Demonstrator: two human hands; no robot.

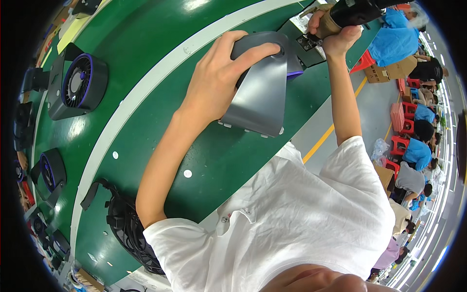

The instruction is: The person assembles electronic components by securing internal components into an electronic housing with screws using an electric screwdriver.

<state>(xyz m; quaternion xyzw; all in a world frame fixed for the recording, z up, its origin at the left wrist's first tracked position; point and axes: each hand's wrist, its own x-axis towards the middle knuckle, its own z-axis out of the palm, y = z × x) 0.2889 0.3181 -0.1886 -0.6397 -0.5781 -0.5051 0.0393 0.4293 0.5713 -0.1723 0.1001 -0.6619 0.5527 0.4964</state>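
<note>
My left hand [214, 73] is wrapped over a dark grey desk-fan housing [260, 100] on the green bench, with one fingertip at a round recess near its top. The housing tapers upward from a wide base with small pale feet, and a strip of purple shows behind it. At the upper right, my right hand [335, 41] grips a black electric screwdriver [352, 12] with a brass-coloured collar. Below that hand lies an open tray [311, 56] with small dark parts in it. The screwdriver's tip is not clearly visible.
Fan units with purple rings [78, 80] stand beyond a pale curved rail [131, 92] at left. A black backpack [129, 219] lies at the bench's lower left. Cardboard boxes [389, 70], red stools [400, 145] and several seated people are on the right.
</note>
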